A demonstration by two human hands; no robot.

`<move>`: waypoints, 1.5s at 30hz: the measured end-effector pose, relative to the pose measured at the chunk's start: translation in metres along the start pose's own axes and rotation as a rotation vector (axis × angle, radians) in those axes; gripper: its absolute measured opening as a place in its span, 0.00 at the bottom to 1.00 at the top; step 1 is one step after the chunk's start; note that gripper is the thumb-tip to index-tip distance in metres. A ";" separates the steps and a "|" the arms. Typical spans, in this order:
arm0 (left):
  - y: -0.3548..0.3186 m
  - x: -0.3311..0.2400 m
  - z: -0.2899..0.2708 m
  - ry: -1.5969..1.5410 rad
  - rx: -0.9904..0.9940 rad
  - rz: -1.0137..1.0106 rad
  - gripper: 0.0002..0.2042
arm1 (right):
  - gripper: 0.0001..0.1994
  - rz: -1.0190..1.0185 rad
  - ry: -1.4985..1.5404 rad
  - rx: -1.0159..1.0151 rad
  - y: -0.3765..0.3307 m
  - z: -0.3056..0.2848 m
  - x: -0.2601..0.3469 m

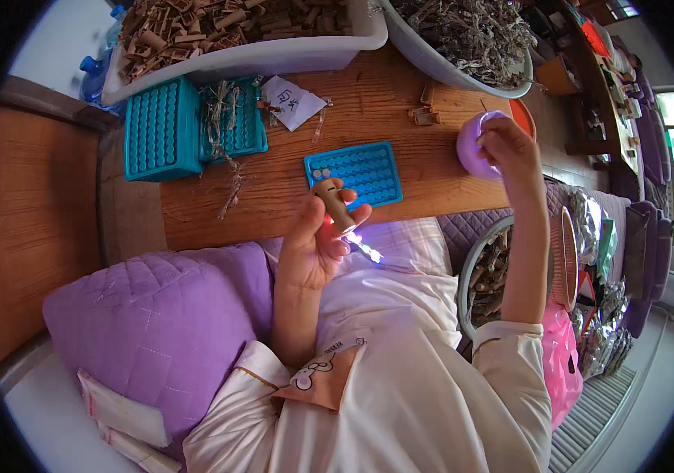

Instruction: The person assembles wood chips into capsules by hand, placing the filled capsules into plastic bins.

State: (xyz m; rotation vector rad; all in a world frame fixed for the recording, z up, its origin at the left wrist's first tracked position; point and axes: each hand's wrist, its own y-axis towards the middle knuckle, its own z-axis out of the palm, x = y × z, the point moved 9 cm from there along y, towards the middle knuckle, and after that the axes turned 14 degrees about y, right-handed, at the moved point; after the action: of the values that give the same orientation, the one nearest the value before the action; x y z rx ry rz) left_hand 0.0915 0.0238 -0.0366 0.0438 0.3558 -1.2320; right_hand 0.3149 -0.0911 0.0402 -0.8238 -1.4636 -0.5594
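Observation:
My left hand [313,246] is closed round a small brown cylindrical case [334,206], held tilted above my lap. From its lower end hangs a short string of lit, white-violet LED lights [364,247]. My right hand [508,143] is raised at the right side of the table, over a round purple bowl [472,150]. Its fingers are bent together at the bowl; what they hold, if anything, is hidden. Beyond the left hand lies a blue tray [384,158] with rows of round pockets, and a few small silvery discs [321,173] sit in its near left part.
Across the back stand a white bin [353,47] of brown case pieces and a basin [463,79] of tangled wire lights. Teal trays [162,130], wire bundles [230,177] and a paper note [294,102] lie at left. Loose brown pieces [425,117] rest near the basin.

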 end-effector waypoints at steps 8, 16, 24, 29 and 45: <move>0.002 0.010 -0.001 0.093 0.001 -0.052 0.21 | 0.02 -0.032 0.165 0.417 -0.038 0.144 0.002; 0.000 0.006 -0.004 0.382 -0.133 -0.035 0.21 | 0.02 0.053 0.130 0.437 -0.045 0.162 -0.006; 0.003 0.009 0.007 0.347 -0.018 -0.001 0.19 | 0.04 0.046 0.141 0.345 -0.051 0.158 -0.007; 0.003 0.009 0.004 0.364 -0.069 -0.009 0.19 | 0.03 -0.037 -0.030 0.352 -0.050 0.157 -0.010; 0.009 0.038 -0.001 0.557 -0.102 -0.183 0.16 | 0.03 -0.006 -0.085 0.501 -0.049 0.132 -0.035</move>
State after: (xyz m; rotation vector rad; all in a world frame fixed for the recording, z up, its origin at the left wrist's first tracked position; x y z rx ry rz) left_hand 0.1101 -0.0079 -0.0497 0.2745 0.9222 -1.3694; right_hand 0.1914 -0.0256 0.0028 -0.4503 -1.5923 -0.1464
